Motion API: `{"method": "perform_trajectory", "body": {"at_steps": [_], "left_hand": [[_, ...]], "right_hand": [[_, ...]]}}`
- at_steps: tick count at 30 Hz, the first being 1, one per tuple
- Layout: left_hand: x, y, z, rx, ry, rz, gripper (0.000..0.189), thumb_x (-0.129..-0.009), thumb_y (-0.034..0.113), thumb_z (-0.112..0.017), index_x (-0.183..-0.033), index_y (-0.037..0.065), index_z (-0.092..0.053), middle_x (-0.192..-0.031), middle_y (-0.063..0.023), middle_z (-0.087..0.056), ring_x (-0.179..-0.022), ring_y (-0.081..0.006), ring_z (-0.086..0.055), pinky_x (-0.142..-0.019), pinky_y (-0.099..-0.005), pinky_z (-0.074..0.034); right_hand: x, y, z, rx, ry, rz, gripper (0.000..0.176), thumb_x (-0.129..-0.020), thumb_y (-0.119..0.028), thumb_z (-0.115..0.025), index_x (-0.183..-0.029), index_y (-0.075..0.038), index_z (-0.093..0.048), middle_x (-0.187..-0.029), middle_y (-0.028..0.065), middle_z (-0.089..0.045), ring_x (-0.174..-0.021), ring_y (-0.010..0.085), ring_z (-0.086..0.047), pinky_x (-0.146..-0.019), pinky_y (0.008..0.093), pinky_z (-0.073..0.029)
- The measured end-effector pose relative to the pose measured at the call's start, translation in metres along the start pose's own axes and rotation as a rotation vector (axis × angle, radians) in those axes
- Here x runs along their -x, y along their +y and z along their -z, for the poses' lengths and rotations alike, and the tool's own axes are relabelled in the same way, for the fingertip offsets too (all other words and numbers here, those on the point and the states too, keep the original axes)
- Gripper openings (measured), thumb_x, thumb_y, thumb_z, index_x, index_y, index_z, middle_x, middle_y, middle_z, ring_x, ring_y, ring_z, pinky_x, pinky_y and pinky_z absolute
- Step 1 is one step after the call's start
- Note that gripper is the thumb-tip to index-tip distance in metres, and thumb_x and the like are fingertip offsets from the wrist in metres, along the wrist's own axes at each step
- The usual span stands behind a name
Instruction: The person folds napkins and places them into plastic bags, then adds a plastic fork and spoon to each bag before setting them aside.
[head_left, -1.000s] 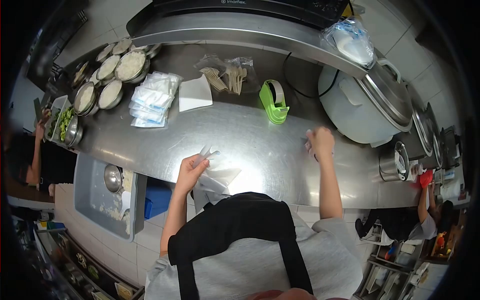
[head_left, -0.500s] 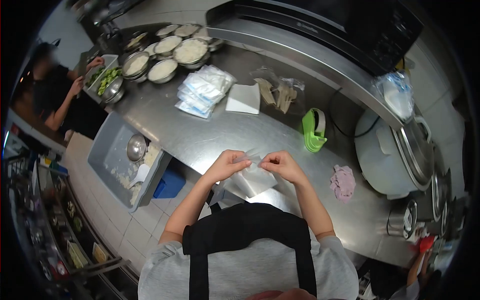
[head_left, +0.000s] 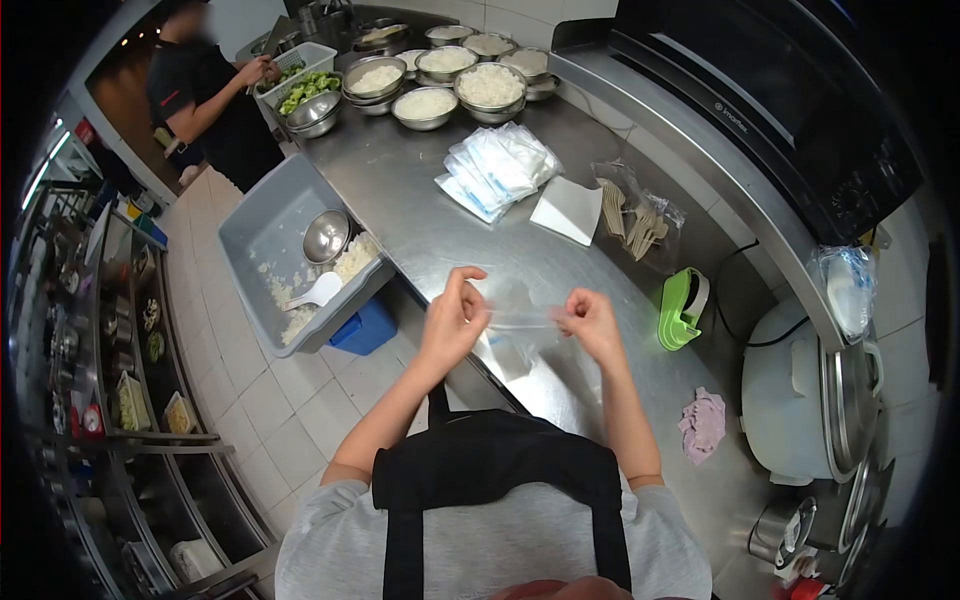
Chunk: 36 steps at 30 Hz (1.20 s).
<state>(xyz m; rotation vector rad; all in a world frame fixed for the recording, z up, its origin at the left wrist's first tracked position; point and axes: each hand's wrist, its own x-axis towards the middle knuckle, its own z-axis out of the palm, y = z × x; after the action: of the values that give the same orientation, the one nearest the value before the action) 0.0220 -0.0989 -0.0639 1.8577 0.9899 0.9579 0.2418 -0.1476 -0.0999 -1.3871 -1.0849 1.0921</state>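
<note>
— Steel counter (head_left: 410, 200) underneath; left hand (head_left: 455, 318) and right hand (head_left: 592, 322) each pinch one end of the clear bag (head_left: 522, 322), taut between them above the edge.
— Even pull, I'd say; thin film tears if one side jerks.

The clear bag (head_left: 520, 325) pinched between the left hand (head_left: 452, 318) and the right hand (head_left: 592, 325) is so transparent that its lower edge melts into the glare of the worktop (head_left: 420, 190), and whether anything lies inside cannot be told. The co-worker (head_left: 205, 85) at the far end is cut off by the top edge, face blurred, and the blue bin (head_left: 365, 328) is mostly hidden under the grey tub (head_left: 265, 235). The sealed packets (head_left: 497, 168) are too small to read, while the metal pot (head_left: 782, 532) and the shelves (head_left: 120, 330) fade into the picture's dark border.
</note>
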Motion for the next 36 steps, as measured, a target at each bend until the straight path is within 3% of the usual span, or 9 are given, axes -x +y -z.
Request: {"method": "perform_trajectory", "body": {"at_steps": [3, 6, 9, 13, 16, 19, 25, 29, 36], "left_hand": [[-0.006, 0.013, 0.003, -0.339, 0.155, -0.191, 0.039, -0.068, 0.000, -0.061, -0.104, 0.007, -0.049, -0.094, -0.0090, -0.057, -0.088, -0.0247, -0.056, -0.073, -0.0378, -0.046], [-0.021, 0.034, 0.000, -0.584, 0.077, -0.887, 0.013, -0.066, 0.006, -0.061, -0.079, 0.006, -0.058, -0.122, -0.0125, -0.052, -0.115, -0.0278, -0.047, -0.092, -0.0392, -0.040], [-0.046, 0.040, 0.000, -0.745, -0.069, -0.938, 0.007, -0.066, 0.007, -0.058, -0.073, 0.006, -0.059, -0.126, -0.0120, -0.050, -0.114, -0.0265, -0.047, -0.090, -0.0390, -0.041], [-0.083, 0.033, 0.018, -0.770, 0.101, -0.748, 0.016, -0.066, 0.006, -0.057, -0.080, 0.004, -0.065, -0.114, -0.0068, -0.059, -0.103, -0.0233, -0.055, -0.072, -0.0311, -0.049], [-0.082, 0.056, 0.043, -0.696, 0.349, -0.906, 0.024, -0.064, 0.000, -0.057, -0.086, 0.006, -0.066, -0.110, -0.0062, -0.062, -0.100, -0.0229, -0.057, -0.066, -0.0271, -0.051], [-0.045, 0.047, 0.043, -0.761, 0.398, -0.768, 0.040, -0.063, -0.007, -0.055, -0.098, 0.008, -0.065, -0.121, -0.0075, -0.056, -0.108, -0.0252, -0.053, -0.071, -0.0281, -0.052], [0.040, -0.087, -0.025, -0.774, -0.139, -0.333, 0.066, -0.065, -0.010, -0.048, -0.128, 0.007, -0.044, -0.143, -0.0103, -0.028, -0.130, -0.0310, -0.030, -0.081, -0.0310, -0.051], [0.055, -0.086, -0.046, -0.644, -0.218, -0.291, 0.066, -0.065, -0.011, -0.048, -0.129, 0.002, -0.040, -0.142, -0.0105, -0.029, -0.130, -0.0313, -0.028, -0.082, -0.0309, -0.050], [0.033, -0.067, -0.063, -0.502, -0.462, -0.445, 0.047, -0.067, -0.005, -0.052, -0.113, 0.001, -0.053, -0.142, -0.0223, -0.022, -0.130, -0.0331, -0.027, -0.086, -0.0325, -0.049]], "right_hand": [[0.000, -0.030, -0.001, 0.324, -0.014, 0.068, 0.028, -0.070, -0.010, -0.072, -0.058, -0.005, -0.047, -0.050, 0.0026, -0.050, -0.047, 0.0118, -0.050, -0.043, 0.0287, -0.038], [0.001, -0.065, -0.017, 0.657, -0.030, 0.218, 0.024, -0.072, -0.014, -0.066, -0.062, -0.003, -0.048, -0.052, 0.0116, -0.052, -0.050, 0.0269, -0.056, -0.049, 0.0364, -0.043], [0.007, -0.095, -0.027, 0.910, 0.073, 0.371, 0.016, -0.073, -0.015, -0.060, -0.069, -0.003, -0.050, -0.057, 0.0156, -0.054, -0.057, 0.0368, -0.056, -0.053, 0.0435, -0.043], [0.004, -0.115, -0.029, 0.996, 0.152, 0.468, 0.009, -0.069, -0.003, -0.056, -0.073, -0.003, -0.048, -0.062, 0.0142, -0.056, -0.062, 0.0355, -0.056, -0.055, 0.0420, -0.042], [0.000, -0.120, -0.029, 0.936, 0.277, 0.724, 0.022, -0.061, 0.008, -0.053, -0.081, -0.003, -0.048, -0.080, 0.0113, -0.055, -0.079, 0.0296, -0.055, -0.067, 0.0390, -0.041], [0.000, -0.099, -0.038, 0.792, 0.349, 0.923, 0.026, -0.062, 0.008, -0.054, -0.085, -0.003, -0.051, -0.086, 0.0122, -0.053, -0.084, 0.0299, -0.054, -0.069, 0.0389, -0.040], [0.000, 0.053, -0.031, 0.785, 0.140, 0.506, 0.027, -0.066, -0.003, -0.058, -0.092, -0.003, -0.054, -0.096, 0.0132, -0.052, -0.089, 0.0300, -0.053, -0.076, 0.0375, -0.042], [-0.009, 0.043, 0.000, 0.607, -0.179, 0.222, 0.034, -0.071, -0.016, -0.066, -0.100, -0.003, -0.055, -0.097, 0.0133, -0.054, -0.086, 0.0260, -0.056, -0.073, 0.0359, -0.045], [-0.148, 0.060, 0.052, 0.908, 0.279, 0.478, 0.015, -0.073, -0.012, -0.063, -0.084, -0.001, -0.059, -0.088, 0.0149, -0.059, -0.084, 0.0323, -0.057, -0.073, 0.0392, -0.046]]}}
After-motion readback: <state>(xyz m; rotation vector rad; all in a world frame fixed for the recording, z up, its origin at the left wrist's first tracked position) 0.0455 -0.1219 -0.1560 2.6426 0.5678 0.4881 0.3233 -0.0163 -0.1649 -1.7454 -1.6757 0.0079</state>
